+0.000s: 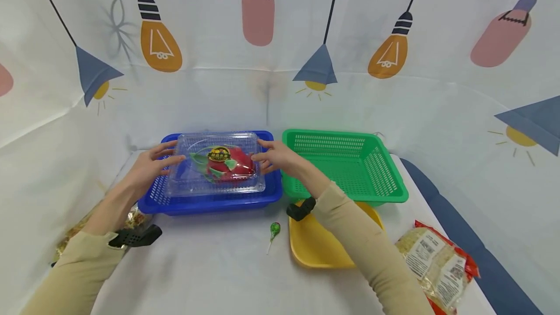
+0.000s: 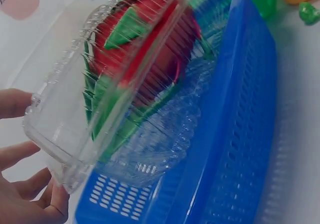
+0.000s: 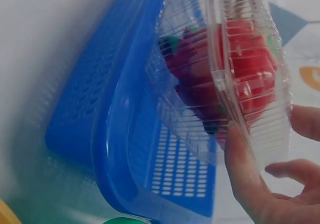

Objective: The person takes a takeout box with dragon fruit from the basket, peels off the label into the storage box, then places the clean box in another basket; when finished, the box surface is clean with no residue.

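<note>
A clear plastic clamshell box [image 1: 188,186] with a dark round label on its lid is held over the blue basket [image 1: 210,206]. Inside lies a red and green dragon fruit [image 1: 239,165], visible through the ribbed walls in both wrist views. My left hand [image 1: 146,166] grips the box's left end, its fingers around the corner. At the opposite end my right hand [image 1: 282,157] holds the box, thumb [image 3: 239,159] against one side and fingers at the other. The box slants within the basket opening in the wrist views, and part of the basket floor [image 3: 180,164] shows beneath it.
A green basket [image 1: 334,135] stands right of the blue one. Before it sits a yellow tray [image 1: 312,254], partly under my right forearm. A green lollipop [image 1: 274,229] lies nearby. Filled bags lie at the right [image 1: 437,264] and left [image 1: 72,235].
</note>
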The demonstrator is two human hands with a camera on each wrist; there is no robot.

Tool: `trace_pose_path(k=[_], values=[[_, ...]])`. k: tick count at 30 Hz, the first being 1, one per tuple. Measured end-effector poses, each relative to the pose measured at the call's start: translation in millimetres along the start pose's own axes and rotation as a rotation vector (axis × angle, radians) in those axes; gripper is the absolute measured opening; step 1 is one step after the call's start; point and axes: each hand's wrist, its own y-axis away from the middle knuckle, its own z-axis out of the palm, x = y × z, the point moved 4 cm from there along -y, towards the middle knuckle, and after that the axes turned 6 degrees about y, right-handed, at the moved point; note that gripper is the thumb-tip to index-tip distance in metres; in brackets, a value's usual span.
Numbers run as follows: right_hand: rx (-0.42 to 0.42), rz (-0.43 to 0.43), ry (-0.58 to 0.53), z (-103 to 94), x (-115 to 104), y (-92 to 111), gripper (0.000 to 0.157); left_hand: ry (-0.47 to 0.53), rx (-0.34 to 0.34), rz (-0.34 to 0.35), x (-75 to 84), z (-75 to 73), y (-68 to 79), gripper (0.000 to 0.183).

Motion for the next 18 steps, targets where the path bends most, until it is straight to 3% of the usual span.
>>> trace_pose_path(k=[7, 18], values=[[0.025, -0.045, -0.018, 1.2, -3.5, 20.3, 0.07, 0.019, 0.013, 0.025, 7.9, 2.1, 13.6, 0.08], [0.045, -0.073, -0.028, 11.0, -3.8, 48.5, 0.07, -0.062, -0.003, 0.049, 12.1, 5.1, 43.7, 0.075]])
